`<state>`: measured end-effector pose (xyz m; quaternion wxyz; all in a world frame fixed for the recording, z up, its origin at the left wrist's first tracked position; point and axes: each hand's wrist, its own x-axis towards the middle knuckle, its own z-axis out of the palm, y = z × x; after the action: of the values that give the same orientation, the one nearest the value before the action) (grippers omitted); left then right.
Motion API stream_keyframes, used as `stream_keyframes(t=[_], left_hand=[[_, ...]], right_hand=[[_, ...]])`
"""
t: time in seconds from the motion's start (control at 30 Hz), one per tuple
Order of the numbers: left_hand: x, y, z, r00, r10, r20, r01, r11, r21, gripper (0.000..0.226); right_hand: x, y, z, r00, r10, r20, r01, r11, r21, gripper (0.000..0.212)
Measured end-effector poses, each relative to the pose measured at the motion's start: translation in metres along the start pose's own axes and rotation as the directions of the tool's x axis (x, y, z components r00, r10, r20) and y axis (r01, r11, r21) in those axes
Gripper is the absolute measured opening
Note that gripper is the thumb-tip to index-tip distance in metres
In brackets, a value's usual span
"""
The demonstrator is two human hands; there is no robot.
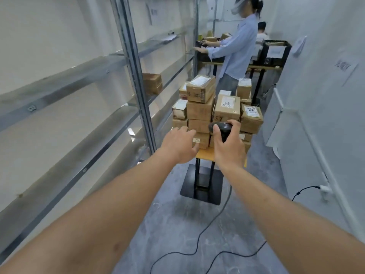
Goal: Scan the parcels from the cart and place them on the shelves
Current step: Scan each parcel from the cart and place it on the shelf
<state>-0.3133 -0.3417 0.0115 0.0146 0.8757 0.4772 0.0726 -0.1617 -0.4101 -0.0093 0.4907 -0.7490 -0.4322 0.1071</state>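
Head view: both hands are reaching toward stacked cardboard parcels [199, 111].
Right hand [229, 147]: fingers are gripping black scanner [221, 128].
Left hand [180, 146]: fingers are lying relaxed, spread, against the lowest parcel [202, 139].

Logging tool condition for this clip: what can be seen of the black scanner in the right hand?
The scanner looks like glossy black plastic, with a rounded head above a handle. The right hand grips the handle, thumb along the left side of its head, fingers curled over the top. It is held just before the stacked parcels. Its window and trigger are hidden.

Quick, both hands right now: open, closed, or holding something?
Left hand: open, fingers spread, reaching to the boxes, gripping nothing.
Right hand: grips the black scanner.
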Motion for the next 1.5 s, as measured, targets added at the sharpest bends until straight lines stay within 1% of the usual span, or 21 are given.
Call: stream_keyframes(t=[0.2,0.37,0.5,0.67,0.77,0.93,1.03,1.23,1.37,1.43,1.5], left_hand=[[0.116,0.024,0.024,0.992,0.122,0.045,-0.121,0.992,-0.019,0.052],[0.188,0.054,0.043,0.978,0.196,0.073,-0.191,0.98,-0.063,0.053],[0.242,0.083,0.057,0.965,0.25,0.08,-0.245,0.967,-0.067,0.047],[0.302,0.13,0.077,0.961,0.25,0.114,-0.241,0.966,-0.09,0.044],[0.339,0.156,0.099,0.971,0.202,0.125,-0.191,0.977,-0.093,0.046],[0.393,0.197,0.126,0.979,0.102,0.179,-0.079,0.988,-0.134,0.057],[0.419,0.216,0.14,0.983,0.044,0.177,-0.018,0.989,-0.146,0.058],[0.449,0.231,0.176,0.97,-0.123,0.209,0.155,0.977,-0.147,0.072],[0.463,0.242,0.197,0.953,-0.217,0.211,0.254,0.952,-0.168,0.074],[0.468,0.245,0.208,0.947,-0.256,0.193,0.288,0.944,-0.16,0.082],[0.471,0.246,0.216,0.938,-0.302,0.173,0.328,0.933,-0.149,0.099]], right_hand=[[0.091,0.04,0.0,0.989,0.096,-0.11,-0.103,0.993,-0.057,0.048],[0.152,0.068,-0.013,0.97,0.148,-0.191,-0.166,0.983,-0.084,0.044],[0.202,0.093,-0.028,0.962,0.164,-0.22,-0.186,0.979,-0.085,0.039],[0.263,0.14,-0.042,0.956,0.2,-0.216,-0.223,0.971,-0.089,0.04],[0.3,0.172,-0.048,0.963,0.201,-0.181,-0.222,0.97,-0.101,0.038],[0.358,0.22,-0.06,0.969,0.223,-0.11,-0.234,0.966,-0.111,0.04],[0.386,0.245,-0.062,0.968,0.245,-0.053,-0.249,0.963,-0.106,0.042],[0.423,0.28,-0.056,0.96,0.278,0.025,-0.274,0.957,-0.089,0.044],[0.441,0.296,-0.051,0.954,0.295,0.048,-0.29,0.953,-0.086,0.043],[0.445,0.304,-0.048,0.952,0.301,0.063,-0.294,0.951,-0.097,0.043],[0.448,0.312,-0.046,0.95,0.304,0.074,-0.296,0.949,-0.103,0.043]])
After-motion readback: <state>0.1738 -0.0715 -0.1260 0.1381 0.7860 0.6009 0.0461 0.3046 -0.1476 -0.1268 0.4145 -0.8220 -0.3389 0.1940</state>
